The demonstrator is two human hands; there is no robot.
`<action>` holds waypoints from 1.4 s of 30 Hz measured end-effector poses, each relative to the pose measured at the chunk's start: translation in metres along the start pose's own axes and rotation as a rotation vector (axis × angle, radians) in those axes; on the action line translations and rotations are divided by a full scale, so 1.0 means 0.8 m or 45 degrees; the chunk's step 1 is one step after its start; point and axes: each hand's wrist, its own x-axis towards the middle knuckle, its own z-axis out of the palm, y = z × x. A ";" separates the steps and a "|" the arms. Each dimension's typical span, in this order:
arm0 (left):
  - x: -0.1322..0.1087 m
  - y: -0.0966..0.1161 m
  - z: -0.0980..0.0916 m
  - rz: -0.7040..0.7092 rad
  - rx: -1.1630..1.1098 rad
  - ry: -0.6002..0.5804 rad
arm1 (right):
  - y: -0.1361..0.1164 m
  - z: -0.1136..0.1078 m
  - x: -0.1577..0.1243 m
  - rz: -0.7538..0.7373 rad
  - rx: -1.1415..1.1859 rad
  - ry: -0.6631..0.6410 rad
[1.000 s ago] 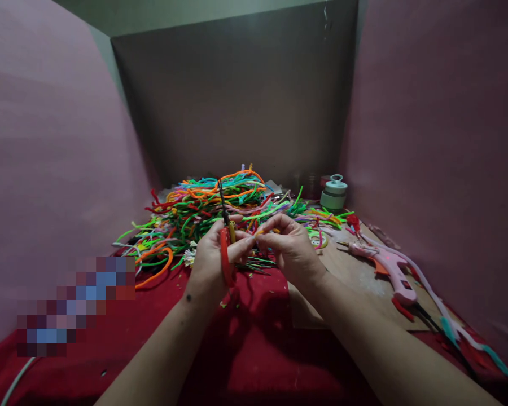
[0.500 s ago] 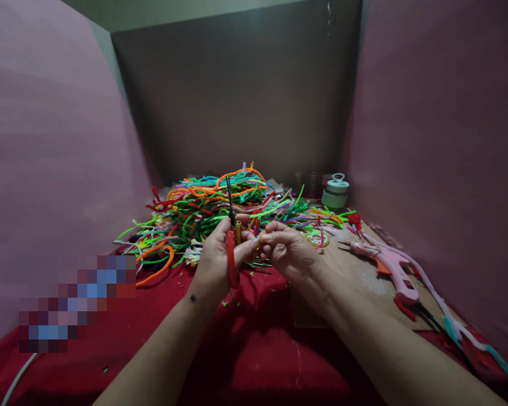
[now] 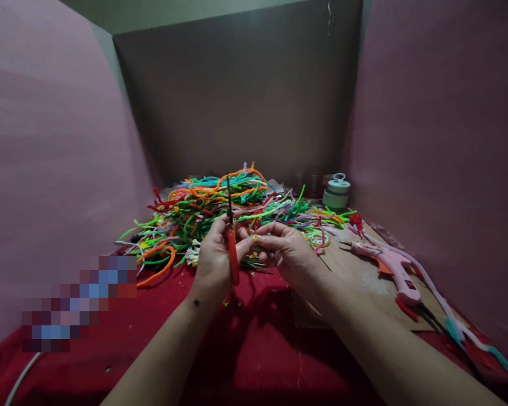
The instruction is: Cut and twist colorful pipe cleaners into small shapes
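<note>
Standing more edge-on than before, red-handled metal scissors (image 3: 233, 257) are held, apparently idle, in the left grip (image 3: 214, 250). A small fuzzy yellow piece (image 3: 255, 238) is pinched where this meets the right grip (image 3: 291, 248).

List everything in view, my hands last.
Wall panels: three, pink and grey, sides and back
Cloth: one, red, covering the worktop
Fuzzy stems: many, multicoloured, heaped at back
Tufted bundle: one, white and yellow, heap's front edge
Flat board: one, brown, right
Glue gun with orange trigger: one, pink, on board
Round ring: one, yellow-green, board's far edge
Lidded container: one, pale green, back right
Thin cable: one, white, lower left
Pixelated patch: one, bluish, left, contents hidden
Narrow-tipped tool: one, red-handled, dark-tipped, centre
Small piece: one, yellow, centre
Left hand: one, bare, centre, holding tool
Right hand: one, bare, centre, pinching small piece
</note>
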 end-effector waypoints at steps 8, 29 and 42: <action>-0.005 0.006 0.008 0.064 0.099 0.049 | 0.005 0.004 -0.001 -0.063 -0.078 -0.068; 0.001 -0.001 -0.005 0.046 0.065 -0.065 | -0.006 0.002 -0.002 -0.302 -0.799 -0.094; 0.002 -0.018 -0.017 0.618 0.934 -0.115 | -0.015 -0.005 0.002 -0.099 -0.747 -0.015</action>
